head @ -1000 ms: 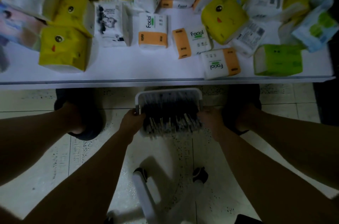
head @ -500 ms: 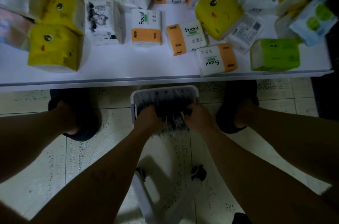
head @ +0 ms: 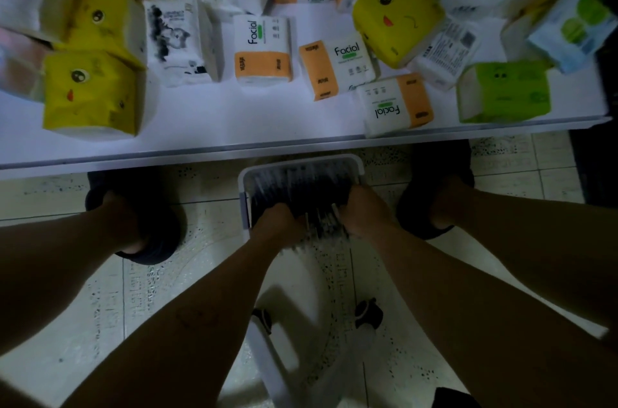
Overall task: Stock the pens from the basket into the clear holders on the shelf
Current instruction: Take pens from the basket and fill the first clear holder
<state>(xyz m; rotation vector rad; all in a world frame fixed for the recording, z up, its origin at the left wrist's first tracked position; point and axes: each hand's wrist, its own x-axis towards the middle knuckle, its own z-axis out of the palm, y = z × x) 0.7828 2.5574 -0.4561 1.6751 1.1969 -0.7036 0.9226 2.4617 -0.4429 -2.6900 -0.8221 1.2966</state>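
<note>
Left hand (head: 279,223) and right hand (head: 363,211) are both reaching down into the white basket (head: 301,163), sitting close together with a bunch of pens (head: 321,226) showing between them. Fingers are going into the pile and the frame is dark and smeared, so I cannot tell whether either hand is actually closing on pens or just lying on them. The rest of the pens are lying just beyond the knuckles. The basket is standing on the tiled floor, directly under both hands.

Looks like the gathering step; nothing is leaving the basket yet. Clear holders aren't showing anywhere in view.

Risks, as I'm judging them:
- Loose bundle between two hands: near ends are fanning out toward the wrists, so an uneven squeeze on the lift is likely shedding pens onto the floor.
- White shelf (head: 200,131) edge is hanging just above and beyond the fingertips; lifting straight up risks clipping knuckles or pen tips on it.
- Facial tissue pack (head: 394,106) is sitting right at that edge, up past the right hand; a bump could be tipping it off.
</note>
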